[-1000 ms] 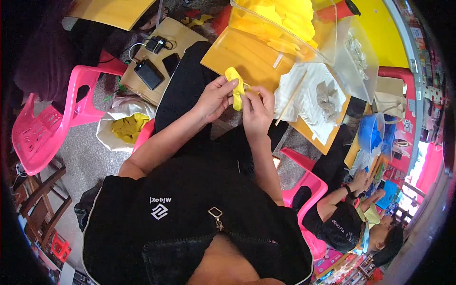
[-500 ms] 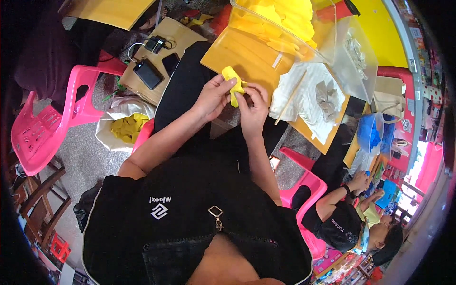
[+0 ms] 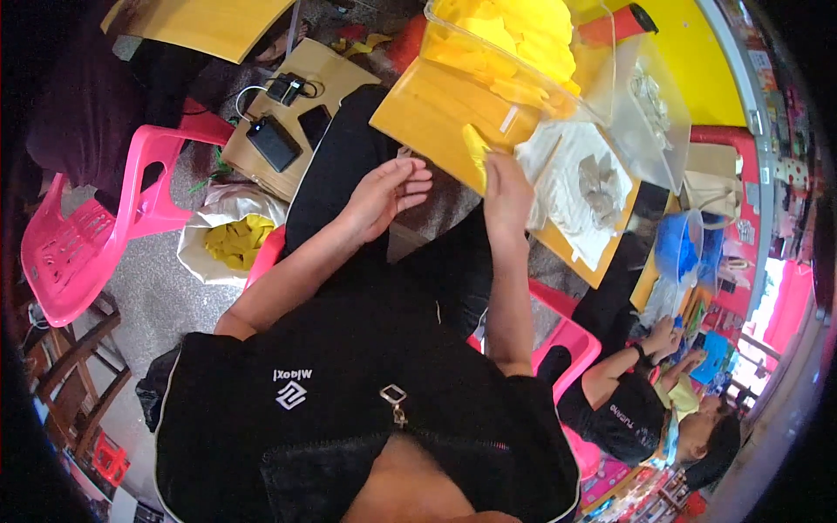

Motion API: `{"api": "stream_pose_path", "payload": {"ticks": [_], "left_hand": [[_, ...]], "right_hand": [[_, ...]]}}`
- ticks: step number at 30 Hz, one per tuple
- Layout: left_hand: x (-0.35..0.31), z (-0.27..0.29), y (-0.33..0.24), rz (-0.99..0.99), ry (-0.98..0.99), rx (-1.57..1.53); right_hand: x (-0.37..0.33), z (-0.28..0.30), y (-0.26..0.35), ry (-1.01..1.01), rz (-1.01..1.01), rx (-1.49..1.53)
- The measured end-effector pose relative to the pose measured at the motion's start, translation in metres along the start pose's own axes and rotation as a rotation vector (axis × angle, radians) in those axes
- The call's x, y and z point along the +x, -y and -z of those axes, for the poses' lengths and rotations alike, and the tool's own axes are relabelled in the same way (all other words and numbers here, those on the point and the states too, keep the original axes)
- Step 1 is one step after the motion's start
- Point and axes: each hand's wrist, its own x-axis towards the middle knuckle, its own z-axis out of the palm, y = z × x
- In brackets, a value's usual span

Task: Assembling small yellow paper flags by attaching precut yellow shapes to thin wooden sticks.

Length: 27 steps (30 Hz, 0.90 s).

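My right hand (image 3: 507, 199) pinches a thin, soft yellow piece (image 3: 476, 153), which sticks up past the fingers over the near edge of the wooden board (image 3: 432, 106). My left hand (image 3: 390, 193) is apart from it, above my lap, palm turned inward. Its fingers are loosely curled and spread, with nothing between them. Beyond the right hand, a clear plastic bin (image 3: 582, 106) rests on the board, and a heap of similar yellow pieces (image 3: 523, 39) fills it. White cloth (image 3: 558, 196) lies on the board right of my right hand, with a thin stick and greyish scraps on it.
Left of me, a white sack (image 3: 193, 248) holds more yellow pieces, beside a pink plastic chair (image 3: 131, 200). A power bank (image 3: 273, 142) and a phone (image 3: 314, 125) lie on a cardboard box. A translucent tub (image 3: 645, 131) stands right. A co-worker (image 3: 619, 401) sits lower right.
Both hands held the yellow piece together before. My left hand has let go and drawn back, while my right hand has carried the piece rightward to the board's edge.
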Motion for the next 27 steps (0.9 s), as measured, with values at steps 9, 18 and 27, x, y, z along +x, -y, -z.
{"api": "stream_pose_path", "payload": {"ticks": [9, 18, 27], "left_hand": [[-0.009, 0.001, 0.01, 0.229, -0.013, 0.178], [0.006, -0.02, -0.007, 0.553, 0.375, -0.259], [0.008, -0.03, -0.016, 0.091, 0.157, 0.003]], "right_hand": [[-0.001, 0.012, 0.004, 0.034, -0.072, 0.021], [-0.001, 0.042, 0.048, 0.357, 0.316, 0.533], [-0.023, 0.009, 0.054, -0.004, 0.049, 0.327]]}}
